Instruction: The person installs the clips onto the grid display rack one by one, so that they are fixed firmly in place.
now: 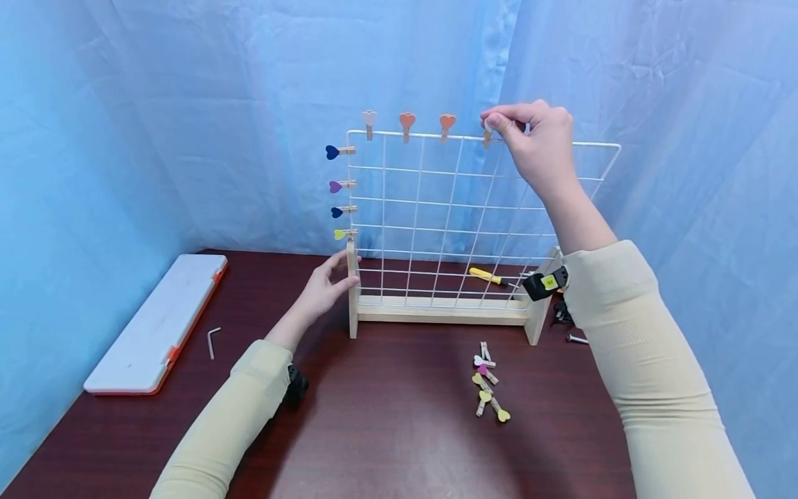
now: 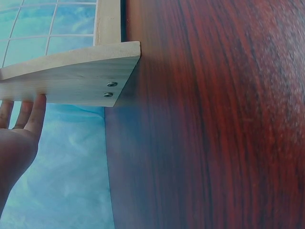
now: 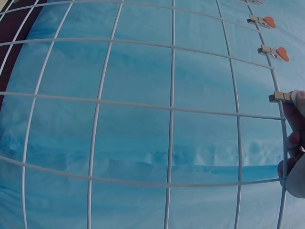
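Note:
A white wire grid (image 1: 430,203) stands upright in a wooden stand (image 1: 442,313). At its top bar my right hand (image 1: 541,142) pinches a small wooden clothespin (image 3: 281,97) between thumb and fingers; the pin's jaws overlap the bar, and its pale heart is partly hidden. Heart clothespins (image 1: 407,125) in white and orange sit along the top bar to the left. Blue, purple and yellow heart clothespins (image 1: 335,186) line the left edge. My left hand (image 1: 321,287) holds the stand's left post (image 1: 352,298), thumb in front, with fingertips (image 2: 38,102) against its outer face.
Several loose heart clothespins (image 1: 483,395) lie on the dark table (image 1: 374,416) before the stand. A white case with orange edging (image 1: 156,326) and a hex key (image 1: 212,342) are at left. Behind the grid lies a yellow-handled screwdriver (image 1: 488,276); a bolt (image 1: 578,339) is at right.

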Tool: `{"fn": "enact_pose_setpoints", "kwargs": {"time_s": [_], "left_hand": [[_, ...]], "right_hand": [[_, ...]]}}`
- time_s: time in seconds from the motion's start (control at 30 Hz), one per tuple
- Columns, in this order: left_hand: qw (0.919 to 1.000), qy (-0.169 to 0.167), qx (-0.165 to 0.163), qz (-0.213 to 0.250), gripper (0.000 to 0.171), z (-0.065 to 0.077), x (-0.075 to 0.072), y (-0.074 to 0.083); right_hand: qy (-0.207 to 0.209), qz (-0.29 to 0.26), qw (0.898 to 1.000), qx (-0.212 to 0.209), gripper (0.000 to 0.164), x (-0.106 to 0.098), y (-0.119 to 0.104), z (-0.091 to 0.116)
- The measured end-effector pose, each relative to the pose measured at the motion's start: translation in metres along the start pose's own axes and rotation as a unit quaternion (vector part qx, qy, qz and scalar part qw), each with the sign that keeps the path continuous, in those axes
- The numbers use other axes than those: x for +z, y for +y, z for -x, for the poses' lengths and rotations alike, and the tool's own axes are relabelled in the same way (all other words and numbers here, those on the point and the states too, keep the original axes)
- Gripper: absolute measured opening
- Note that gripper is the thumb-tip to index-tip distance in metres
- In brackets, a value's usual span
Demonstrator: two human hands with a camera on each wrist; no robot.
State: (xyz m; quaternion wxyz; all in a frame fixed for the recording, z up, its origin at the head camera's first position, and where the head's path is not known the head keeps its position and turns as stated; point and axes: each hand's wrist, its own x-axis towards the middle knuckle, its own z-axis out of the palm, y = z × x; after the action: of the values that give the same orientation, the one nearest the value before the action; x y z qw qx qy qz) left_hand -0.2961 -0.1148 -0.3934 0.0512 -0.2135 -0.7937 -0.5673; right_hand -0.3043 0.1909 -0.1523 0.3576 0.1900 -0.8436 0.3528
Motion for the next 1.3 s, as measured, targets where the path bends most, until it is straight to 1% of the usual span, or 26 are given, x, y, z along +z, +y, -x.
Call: {"fn": "enact_pose_setpoints", "kwargs": {"time_s": [0.13,0.23,0.33,0.4,0.47,0.53,0.6,0.67,0.73,0.8,0.87,0.93,1.03,1.13,1.2,1.3], "left_hand": [[1.0000,0.003,0.000,0.002,0.055,-0.001,-0.001,-0.001],[1.0000,0.005,-0.005,0.002,0.055,0.000,0.000,-0.001],[1.0000,0.006,-0.008,0.000,0.054,0.001,0.001,0.000],[1.0000,0.006,-0.006,-0.003,0.054,0.002,0.001,0.000],[1.0000,0.006,-0.005,-0.004,0.054,0.002,0.001,0.001],[0.9999,0.006,-0.004,-0.007,0.054,0.002,0.001,0.001],[0.9999,0.006,-0.005,-0.009,0.055,0.002,0.002,0.003],[0.9999,0.006,-0.005,-0.011,0.055,0.002,0.002,0.005],[0.9999,0.007,-0.005,-0.008,0.055,0.002,0.002,0.006],[1.0000,0.006,-0.004,-0.002,0.054,0.002,0.003,0.007],[1.0000,0.005,-0.001,0.004,0.054,0.001,0.003,0.007],[1.0000,0.003,0.002,0.007,0.054,0.001,0.003,0.007],[1.0000,0.003,0.003,0.008,0.054,0.001,0.003,0.007],[1.0000,0.003,-0.002,0.005,0.054,0.000,0.002,0.007],[1.0000,0.003,-0.006,0.004,0.054,0.001,0.002,0.007],[1.0000,0.004,-0.006,0.005,0.055,0.000,0.002,0.004]], "right_hand": [[-0.009,-0.007,1.000,-0.012,0.025,-0.003,-0.001,0.001],[0.005,-0.020,0.999,-0.041,0.026,-0.009,-0.009,0.008],[0.024,-0.031,0.997,-0.068,0.027,-0.018,-0.019,0.024],[0.026,-0.037,0.996,-0.080,0.025,-0.023,-0.023,0.037],[0.015,-0.040,0.995,-0.094,0.023,-0.026,-0.020,0.051],[-0.007,-0.043,0.992,-0.115,0.022,-0.026,-0.016,0.066],[-0.037,-0.042,0.990,-0.131,0.024,-0.023,-0.006,0.081],[-0.071,-0.037,0.986,-0.145,0.028,-0.017,0.013,0.097],[-0.110,-0.023,0.984,-0.142,0.033,-0.009,0.037,0.114],[-0.154,-0.010,0.978,-0.138,0.037,0.000,0.064,0.132],[-0.201,0.001,0.972,-0.123,0.038,0.008,0.086,0.150],[-0.249,0.001,0.963,-0.103,0.036,0.015,0.106,0.170],[-0.308,-0.020,0.948,-0.080,0.035,0.026,0.137,0.197],[-0.353,-0.039,0.931,-0.089,0.034,0.035,0.163,0.219],[-0.384,-0.055,0.916,-0.105,0.034,0.041,0.176,0.229],[-0.430,-0.067,0.891,-0.127,0.031,0.047,0.188,0.238]]}}
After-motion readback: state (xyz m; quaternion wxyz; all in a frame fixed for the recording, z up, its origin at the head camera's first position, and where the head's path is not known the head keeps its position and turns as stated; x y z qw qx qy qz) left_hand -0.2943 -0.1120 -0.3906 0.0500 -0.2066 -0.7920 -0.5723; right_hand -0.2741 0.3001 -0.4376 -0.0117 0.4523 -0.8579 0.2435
